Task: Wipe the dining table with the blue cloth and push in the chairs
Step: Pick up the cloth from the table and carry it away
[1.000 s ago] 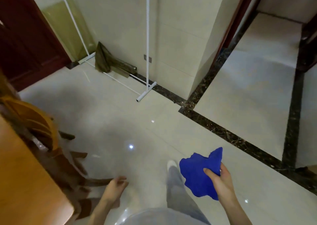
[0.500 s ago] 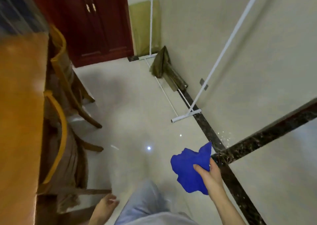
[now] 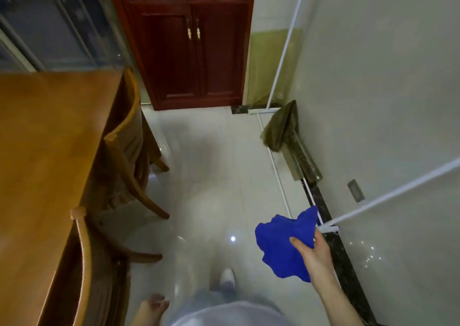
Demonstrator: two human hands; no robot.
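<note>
My right hand (image 3: 314,258) holds the crumpled blue cloth (image 3: 281,245) out in front of me, over the floor at lower right. Low at the bottom edge hangs my left hand (image 3: 151,309), empty, its fingers loosely curled, beside the near chair. The wooden dining table (image 3: 42,151) fills the left side. Two wooden chairs stand along its right edge: the far chair (image 3: 129,136) and the near chair (image 3: 83,258), both tucked close to the table. Both hands are clear of the table.
A dark red cabinet (image 3: 189,52) stands at the back. A white rack frame (image 3: 281,59) leans along the right wall, with an olive cloth (image 3: 282,129) bunched at its foot. Pale tiled floor (image 3: 211,176) runs between table and wall.
My view has swung left, bringing the table, both chairs and the cabinet into sight. The right hand keeps the blue cloth; the left hand has dropped lower in view.
</note>
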